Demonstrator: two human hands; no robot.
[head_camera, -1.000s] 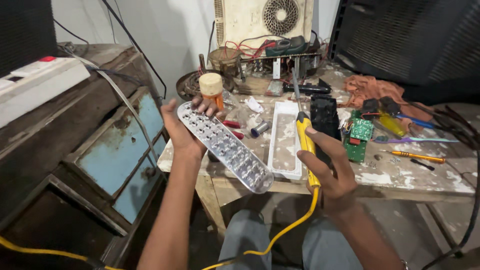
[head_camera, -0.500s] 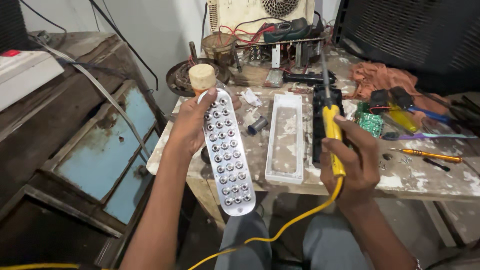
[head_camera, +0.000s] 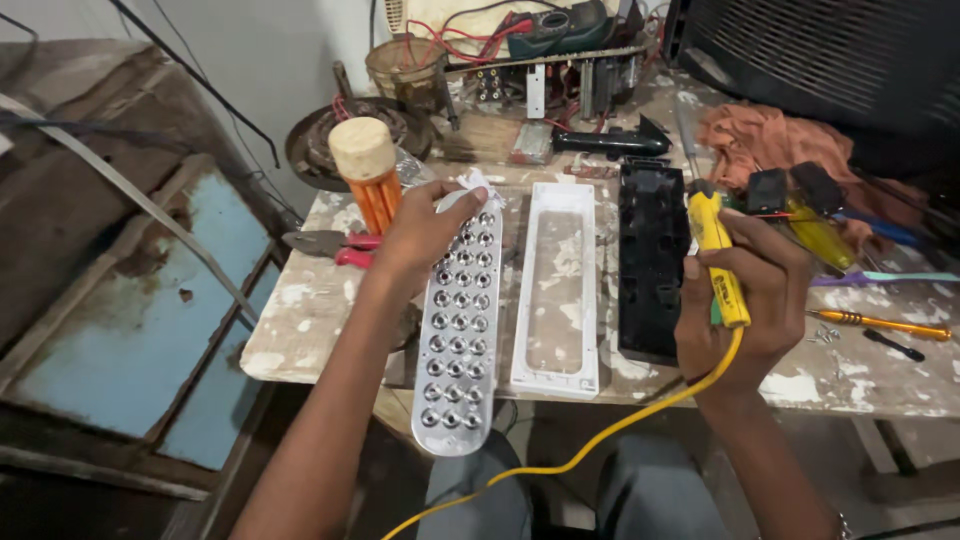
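Left hand (head_camera: 425, 232): fingers clamped on the far end of the silver reflector panel (head_camera: 457, 335), which overhangs the near edge of the workbench (head_camera: 310, 310).
Right hand (head_camera: 745, 300): fingers wrapped around the yellow soldering iron (head_camera: 715, 255), tip pointing far.
White cover (head_camera: 557, 290): flat, just right of the panel.
Black housing (head_camera: 652, 258): between cover and right hand.
Red pliers (head_camera: 330, 247): left of the left hand.

Pictured upright just beside the left hand (head_camera: 425, 235), on the outer side of its grip: an orange ribbed canister (head_camera: 368, 180) with a rounded cream cap. Spotted well beyond both grips, up and away from the right hand (head_camera: 745, 310) at the bench's back edge: a dark green meter (head_camera: 560, 25), with a small pale display too distant to make out.
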